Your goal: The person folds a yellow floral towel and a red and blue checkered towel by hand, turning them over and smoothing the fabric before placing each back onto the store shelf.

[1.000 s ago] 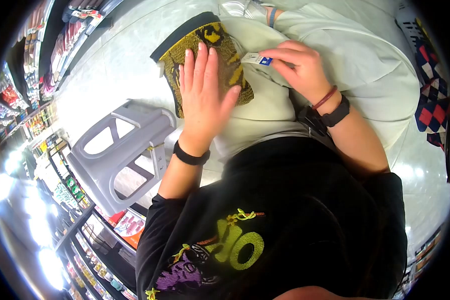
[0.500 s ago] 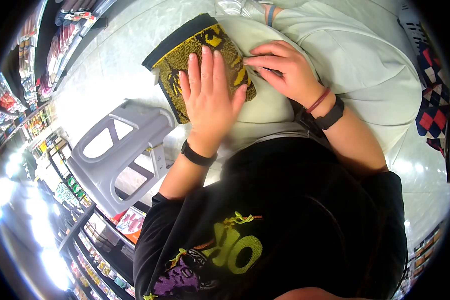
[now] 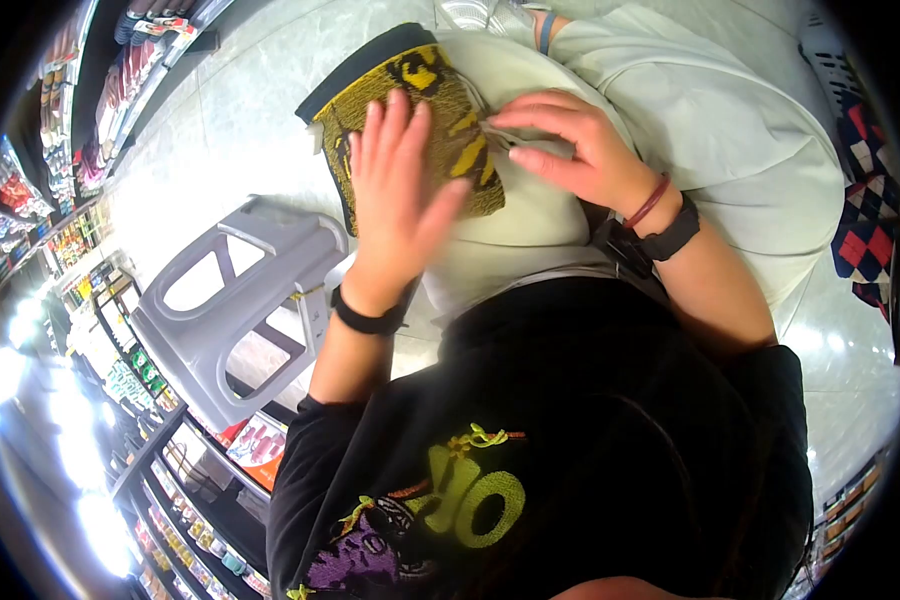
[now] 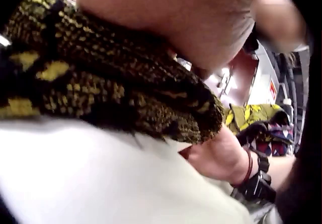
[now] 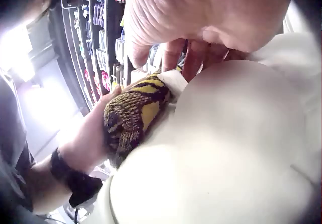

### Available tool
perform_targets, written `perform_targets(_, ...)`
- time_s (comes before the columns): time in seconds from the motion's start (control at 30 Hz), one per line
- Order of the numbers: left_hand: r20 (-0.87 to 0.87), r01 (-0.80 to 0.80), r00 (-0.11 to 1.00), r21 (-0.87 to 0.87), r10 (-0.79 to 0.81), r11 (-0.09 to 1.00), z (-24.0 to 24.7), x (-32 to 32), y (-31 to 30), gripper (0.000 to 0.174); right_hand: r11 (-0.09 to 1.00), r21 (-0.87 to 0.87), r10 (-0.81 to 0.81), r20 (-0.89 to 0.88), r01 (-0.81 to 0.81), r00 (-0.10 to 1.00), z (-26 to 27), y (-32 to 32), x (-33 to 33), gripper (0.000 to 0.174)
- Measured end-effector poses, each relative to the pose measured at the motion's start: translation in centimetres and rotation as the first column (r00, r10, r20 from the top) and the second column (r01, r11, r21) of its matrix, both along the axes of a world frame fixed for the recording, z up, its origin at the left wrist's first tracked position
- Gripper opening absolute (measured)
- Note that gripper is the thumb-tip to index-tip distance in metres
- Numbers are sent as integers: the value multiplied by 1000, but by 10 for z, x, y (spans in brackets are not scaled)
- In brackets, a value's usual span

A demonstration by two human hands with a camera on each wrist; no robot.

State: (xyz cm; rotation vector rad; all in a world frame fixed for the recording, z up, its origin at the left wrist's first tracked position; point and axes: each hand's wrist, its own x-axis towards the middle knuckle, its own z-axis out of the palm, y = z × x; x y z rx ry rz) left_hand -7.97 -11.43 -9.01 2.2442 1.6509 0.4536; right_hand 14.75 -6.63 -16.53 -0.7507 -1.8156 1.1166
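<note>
A folded knit piece (image 3: 425, 90), mottled yellow and black with a plain dark band along its far edge, lies over the person's pale trouser leg. My left hand (image 3: 395, 190) rests flat on top of it, fingers straight and thumb spread to the side. Beside the knit's right edge is my right hand (image 3: 580, 140), fingertips right at that edge and thumb held apart from them. In the right wrist view a white tag (image 5: 173, 81) sticks out at the knit's edge, just under the right fingers (image 5: 193, 60).
A grey plastic step stool (image 3: 240, 290) stands on the floor to the left. Shelves of packaged goods (image 3: 140, 90) line the left side. At the far right lies argyle-patterned fabric (image 3: 865, 200). Pale trousers (image 3: 730, 150) cover the legs, and pale tiles (image 3: 240, 100) make up the floor.
The right hand held the white-and-blue tag out from the knit a second ago; it moved left to the knit's edge and the thumb has parted. The left hand stays on top, shifting slightly.
</note>
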Motion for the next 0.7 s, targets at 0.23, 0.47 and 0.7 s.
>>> perform_targets(0.23,462,-574,569,-368,680,731,-16,-55,-30,62,874,-485,-77,-87,26,993,-1,8,-7,28)
perform_targets(0.47,440,-232,257,-836,861,497,-27,-75,-60,53,840,-538,-40,58,65,998,12,32,-37,39)
perform_targets(0.7,686,-142,84,-710,723,690,-7,-75,-56,42,736,-643,42,-266,-210,963,37,20,-43,40)
